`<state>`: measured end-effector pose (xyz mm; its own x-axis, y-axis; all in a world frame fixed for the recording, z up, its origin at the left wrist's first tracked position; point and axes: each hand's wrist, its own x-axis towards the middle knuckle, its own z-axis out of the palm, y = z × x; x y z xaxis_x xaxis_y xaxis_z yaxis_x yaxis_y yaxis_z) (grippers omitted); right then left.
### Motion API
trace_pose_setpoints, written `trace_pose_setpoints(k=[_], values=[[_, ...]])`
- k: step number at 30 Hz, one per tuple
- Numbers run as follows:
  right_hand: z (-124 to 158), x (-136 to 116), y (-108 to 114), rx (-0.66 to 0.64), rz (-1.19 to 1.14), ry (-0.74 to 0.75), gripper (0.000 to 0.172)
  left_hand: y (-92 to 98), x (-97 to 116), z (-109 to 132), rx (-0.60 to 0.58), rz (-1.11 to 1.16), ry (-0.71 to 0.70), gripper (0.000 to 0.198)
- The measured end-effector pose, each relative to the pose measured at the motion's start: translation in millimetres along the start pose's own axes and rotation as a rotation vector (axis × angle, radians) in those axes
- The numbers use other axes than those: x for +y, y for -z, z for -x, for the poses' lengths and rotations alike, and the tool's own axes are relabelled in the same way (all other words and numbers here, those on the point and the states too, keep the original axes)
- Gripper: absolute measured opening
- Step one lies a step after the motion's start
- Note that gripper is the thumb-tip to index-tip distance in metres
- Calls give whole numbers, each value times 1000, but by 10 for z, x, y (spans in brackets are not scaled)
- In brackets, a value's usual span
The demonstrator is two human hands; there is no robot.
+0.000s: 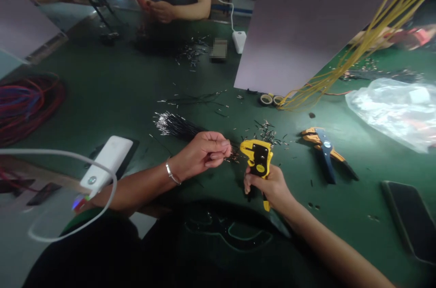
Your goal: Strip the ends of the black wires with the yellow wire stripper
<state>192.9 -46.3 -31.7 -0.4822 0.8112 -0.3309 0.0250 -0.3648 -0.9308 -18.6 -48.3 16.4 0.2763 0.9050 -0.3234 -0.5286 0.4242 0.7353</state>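
My right hand [269, 186] is wrapped round the handles of a yellow and black wire stripper [261, 156], whose jaws point left. Just left of those jaws, my left hand [209, 151] is closed in a pinch, thumb against fingers; what it pinches, if anything, is too small to make out. Behind that hand lies a bundle of short black wires [179, 126] with bright bare ends at its left. More wire ends, coppery in colour, show partly hidden beside my left fingertips. Cut scraps of insulation [267, 133] lie scattered just beyond the stripper.
An orange and blue wire stripper [327, 147] lies to the right, near a phone [410, 220] and a clear plastic bag [398, 106]. Yellow wires [354, 61] hang beside a pale partition [299, 20]. At left are a white power bank [109, 163] and coiled red wires [27, 101]. A co-worker's hands [163, 11] are opposite.
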Motion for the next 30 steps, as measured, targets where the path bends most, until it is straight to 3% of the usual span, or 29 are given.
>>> trace_pose_setpoints(k=[9,15,20,25,30], values=[[45,-80,88,-63,78,50,21,25,47,-12,-4,10,-23,19],[217,-206,166,-15,749,306,10,47,101,-8,35,-21,-73,21],[251,-163,112,-50,1171,620,32,17,124,15,44,-53,-135,21],[231,-52,1,-169,1410,627,41,-20,115,29,47,-108,-158,22],[229,-29,-59,-222,1325,601,40,-27,94,32,40,-165,-172,22]])
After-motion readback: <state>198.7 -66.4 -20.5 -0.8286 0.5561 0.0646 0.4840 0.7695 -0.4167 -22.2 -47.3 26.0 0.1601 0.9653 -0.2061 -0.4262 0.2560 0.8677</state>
